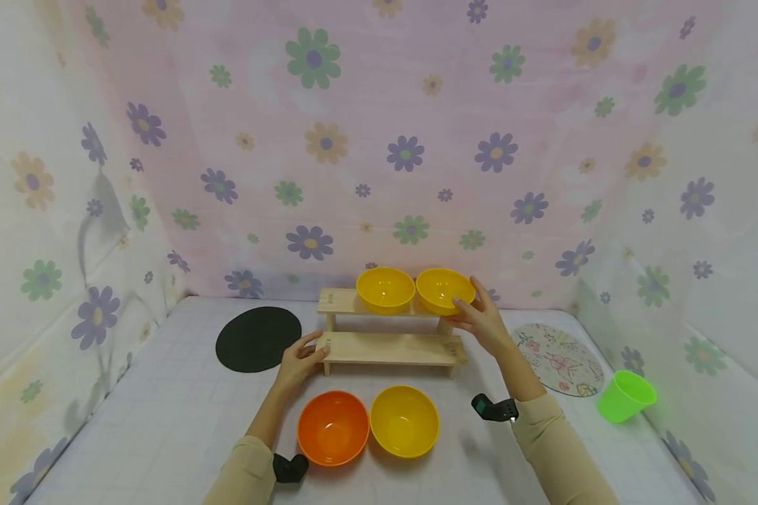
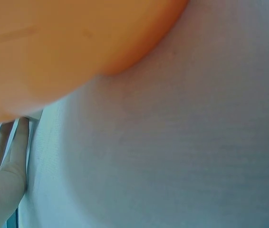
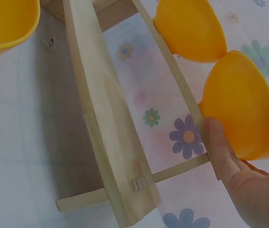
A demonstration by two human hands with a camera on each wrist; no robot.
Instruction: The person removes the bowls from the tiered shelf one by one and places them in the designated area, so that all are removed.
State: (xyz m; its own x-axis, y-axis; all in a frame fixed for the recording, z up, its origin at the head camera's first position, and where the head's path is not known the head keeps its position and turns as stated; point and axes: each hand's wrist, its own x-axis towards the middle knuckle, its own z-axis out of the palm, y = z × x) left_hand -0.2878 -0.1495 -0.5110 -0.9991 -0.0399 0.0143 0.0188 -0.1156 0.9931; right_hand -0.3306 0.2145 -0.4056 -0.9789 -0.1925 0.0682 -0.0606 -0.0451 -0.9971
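Note:
My right hand (image 1: 485,324) holds a yellow bowl (image 1: 441,291) at the right of the wooden rack's upper shelf (image 1: 340,301). In the right wrist view, the thumb is on the near side of this bowl (image 3: 244,109) and fingers are at its far side. Touching it on the left is another yellow bowl (image 1: 385,290) on the same shelf. My left hand (image 1: 300,365) touches the left end of the lower shelf (image 1: 385,348); its fingers (image 2: 19,142) look straight in the left wrist view. In front of the rack, an orange bowl (image 1: 333,428) and a yellow bowl (image 1: 404,421) stand side by side.
A dark round mat (image 1: 257,339) lies left of the rack. To the right are a flower-patterned round mat (image 1: 559,359) and a tilted green cup (image 1: 626,397) near the side wall. Flowered cloth (image 1: 366,105) hangs behind and at both sides.

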